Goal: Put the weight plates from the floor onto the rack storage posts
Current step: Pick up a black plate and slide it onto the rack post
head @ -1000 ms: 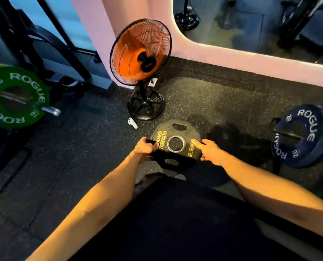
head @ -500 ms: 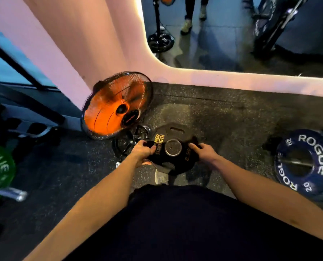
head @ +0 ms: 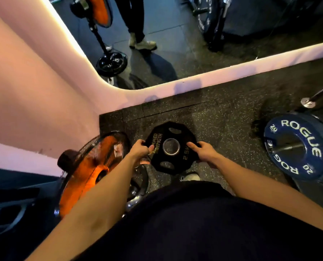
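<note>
I hold a small black weight plate [head: 171, 147], marked Hammer Strength and 2.5 kg, flat in front of my body and above the floor. My left hand [head: 140, 150] grips its left edge with curled fingers. On the opposite edge my right hand [head: 204, 151] holds it, thumb on top. A blue Rogue 20 plate [head: 300, 146] sits on a barbell sleeve at the right. No storage posts are in view.
An orange floor fan [head: 93, 166] stands close by my left forearm. A pink wall with a mirror [head: 175, 44] rises ahead; the mirror reflects the fan and a person's legs. A steel bar end [head: 307, 102] pokes in at the right. Speckled rubber floor [head: 222, 125] lies between.
The plate has come up off the floor in both hands. My view has swung right and up: the green plate has left the frame and the fan now sits low at my left.
</note>
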Demonstrator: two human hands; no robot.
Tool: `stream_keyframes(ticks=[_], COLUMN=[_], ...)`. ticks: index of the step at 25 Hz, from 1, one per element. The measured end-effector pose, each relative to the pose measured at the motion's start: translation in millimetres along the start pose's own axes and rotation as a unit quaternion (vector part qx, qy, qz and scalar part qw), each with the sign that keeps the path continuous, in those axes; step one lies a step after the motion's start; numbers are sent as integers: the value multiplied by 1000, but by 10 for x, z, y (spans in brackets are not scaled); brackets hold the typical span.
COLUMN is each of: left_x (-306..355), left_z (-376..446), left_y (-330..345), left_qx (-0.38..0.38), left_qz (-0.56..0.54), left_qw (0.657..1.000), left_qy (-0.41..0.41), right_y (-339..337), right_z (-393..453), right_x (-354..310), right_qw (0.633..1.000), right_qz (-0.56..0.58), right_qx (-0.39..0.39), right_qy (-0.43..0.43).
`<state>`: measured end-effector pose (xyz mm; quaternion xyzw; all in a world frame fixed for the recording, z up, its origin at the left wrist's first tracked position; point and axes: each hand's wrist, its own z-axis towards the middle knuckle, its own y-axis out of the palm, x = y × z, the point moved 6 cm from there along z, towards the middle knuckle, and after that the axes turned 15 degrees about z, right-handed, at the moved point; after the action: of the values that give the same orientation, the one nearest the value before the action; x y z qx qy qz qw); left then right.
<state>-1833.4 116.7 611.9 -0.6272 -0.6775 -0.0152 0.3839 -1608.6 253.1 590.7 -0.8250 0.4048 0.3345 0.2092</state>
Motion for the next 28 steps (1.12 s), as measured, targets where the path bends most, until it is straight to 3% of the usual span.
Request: stream_keyframes(ticks=[4,10,14,19,24,28], left_x=[792,1777,2293,2737,3494,4226], left_z=[483,814,923,887,558,77], left_y=[166,894,1391,1879,2262,2483], left_qx=[-35,-168,-229,-303,-338,-353], left_qz=[48,138,243,380,404,377], left_qw=[998,973,929,845,798,771], left_qy=[34,80,161,225,292,373], right_y=[-429,-1165,-1337,-1352,-1603,-2097], right_z=[234,73,-147,-403,-680,-1110], right_x=[-218,-142,178,372,152,-329], right_qw=[996,969,919,845,771,754], right_qz=[74,174,279,357,378,332], right_qx=[48,175,276,395,512,563], right_qy=[-3,4,41,60,6,-68])
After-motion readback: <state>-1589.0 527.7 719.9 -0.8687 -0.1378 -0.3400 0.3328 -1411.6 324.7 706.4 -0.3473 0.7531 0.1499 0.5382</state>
